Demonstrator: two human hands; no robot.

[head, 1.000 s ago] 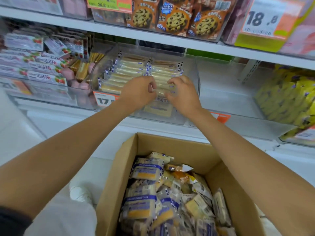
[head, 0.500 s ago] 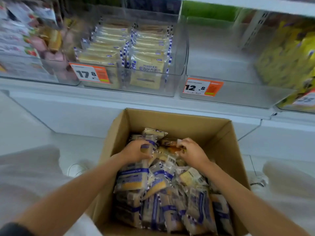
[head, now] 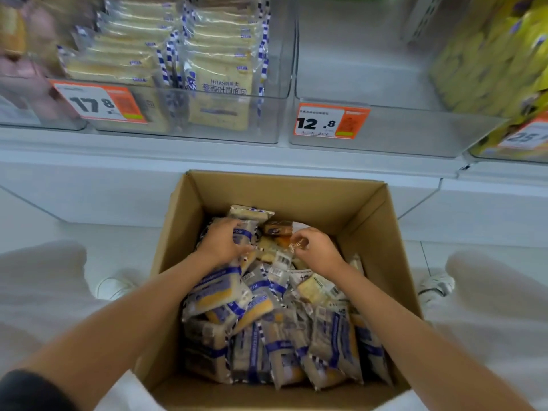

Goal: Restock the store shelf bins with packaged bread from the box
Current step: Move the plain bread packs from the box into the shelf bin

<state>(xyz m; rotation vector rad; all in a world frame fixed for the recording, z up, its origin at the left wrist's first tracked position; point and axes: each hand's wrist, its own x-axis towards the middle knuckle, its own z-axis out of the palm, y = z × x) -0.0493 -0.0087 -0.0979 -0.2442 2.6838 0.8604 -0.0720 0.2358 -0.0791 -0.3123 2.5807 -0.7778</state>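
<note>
An open cardboard box on the floor holds several blue-and-white bread packets. My left hand grips a blue-striped packet near the box's far end. My right hand pinches the clear edge of a packet beside it. Above, a clear shelf bin with a 17.8 price tag stands filled with rows of the same bread packets.
To the right of the filled bin stands an empty clear bin tagged 12.8. Yellow packages fill the bin at far right, pink ones the bin at far left. My shoes flank the box on the white floor.
A second ago both hands were up at the filled bin. They have come down into the box and now take hold of packets at its far end.
</note>
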